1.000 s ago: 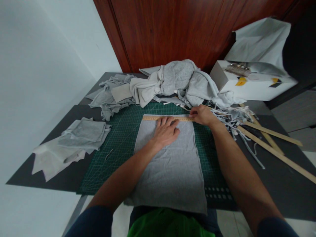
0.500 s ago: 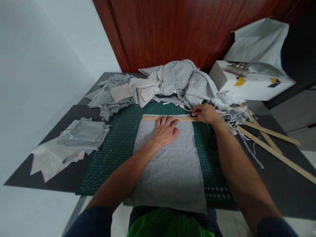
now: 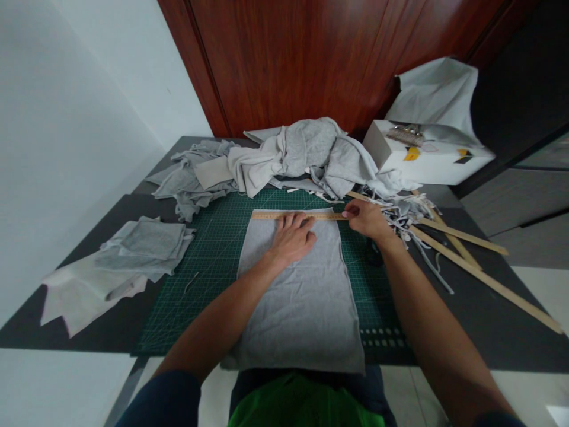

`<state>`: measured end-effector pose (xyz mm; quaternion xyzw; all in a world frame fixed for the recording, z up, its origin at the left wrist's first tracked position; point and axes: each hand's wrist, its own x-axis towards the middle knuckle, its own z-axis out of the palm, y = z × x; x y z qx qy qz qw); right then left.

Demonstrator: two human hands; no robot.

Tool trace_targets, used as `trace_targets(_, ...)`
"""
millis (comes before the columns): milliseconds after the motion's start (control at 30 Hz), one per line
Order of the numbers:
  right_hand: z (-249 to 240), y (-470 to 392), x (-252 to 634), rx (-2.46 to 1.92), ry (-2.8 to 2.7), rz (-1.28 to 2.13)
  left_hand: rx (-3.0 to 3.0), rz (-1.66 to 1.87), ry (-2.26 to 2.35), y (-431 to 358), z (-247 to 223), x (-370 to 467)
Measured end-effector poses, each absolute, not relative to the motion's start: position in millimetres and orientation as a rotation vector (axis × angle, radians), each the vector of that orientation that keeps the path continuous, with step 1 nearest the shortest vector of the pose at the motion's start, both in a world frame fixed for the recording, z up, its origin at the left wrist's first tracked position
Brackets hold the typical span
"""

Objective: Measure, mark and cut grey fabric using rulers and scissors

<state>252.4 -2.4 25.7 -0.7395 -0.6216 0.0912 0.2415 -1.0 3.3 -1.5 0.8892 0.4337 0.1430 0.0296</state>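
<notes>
A piece of grey fabric (image 3: 302, 302) lies on the green cutting mat (image 3: 213, 249), its near end hanging over the table edge. Across its far end runs a wooden ruler (image 3: 267, 216), with a narrow margin of cloth showing beyond it. My left hand (image 3: 291, 237) rests flat on fabric and ruler, fingers spread. At the ruler's right end is my right hand (image 3: 367, 218), fingers curled in a pinch by the cloth's far right corner. Whatever they may hold is hidden.
Crumpled grey cloth (image 3: 311, 145) is heaped along the back. Folded pieces (image 3: 151, 240) lie at left. Fabric scraps (image 3: 400, 216) and wooden strips (image 3: 480, 279) lie at right, near a white box (image 3: 427, 163). A thread (image 3: 191, 281) and a dark object (image 3: 374, 254) are on the mat.
The view has shifted slightly. My right hand has come a little nearer, its fingertips now level with the ruler. My left hand stays flat on the ruler and fabric.
</notes>
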Motion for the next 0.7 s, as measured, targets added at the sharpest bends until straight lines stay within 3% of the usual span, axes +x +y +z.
trace_targets(700, -11, -20, 221, -1.89, -1.545, 0.147, 2.7, 0.479, 1.345, -7, -1, -3)
